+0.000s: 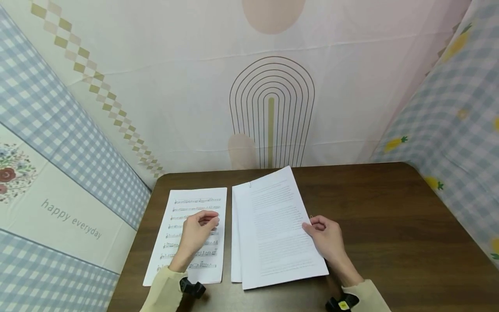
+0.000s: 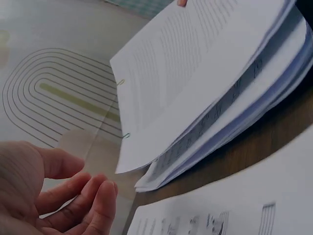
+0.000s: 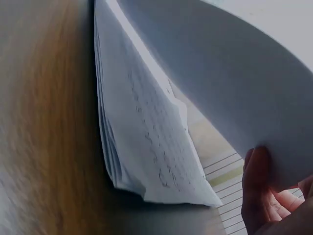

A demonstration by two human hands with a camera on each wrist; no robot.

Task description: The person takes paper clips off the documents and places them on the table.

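My right hand (image 1: 327,238) pinches the right edge of some printed text sheets (image 1: 280,225), thumb on top. In the right wrist view, those sheets (image 3: 234,83) rise and curve above a lower stack of paper (image 3: 151,147) with marks on it. Two small paper clips, one yellowish (image 2: 121,82) and one green (image 2: 127,135), sit on the sheets' edge in the left wrist view. My left hand (image 1: 199,232), fingers loosely bent with nothing between them, hovers over sheet music (image 1: 210,275). In its own wrist view, the left hand (image 2: 73,196) is apart from the raised sheets.
The brown wooden table (image 1: 390,229) extends to the right of the papers. A pale patterned cloth (image 1: 187,108) hangs along the back edge. Blue checked cloth (image 1: 460,130) slopes down at the right, with another checked cloth (image 1: 78,143) on the left.
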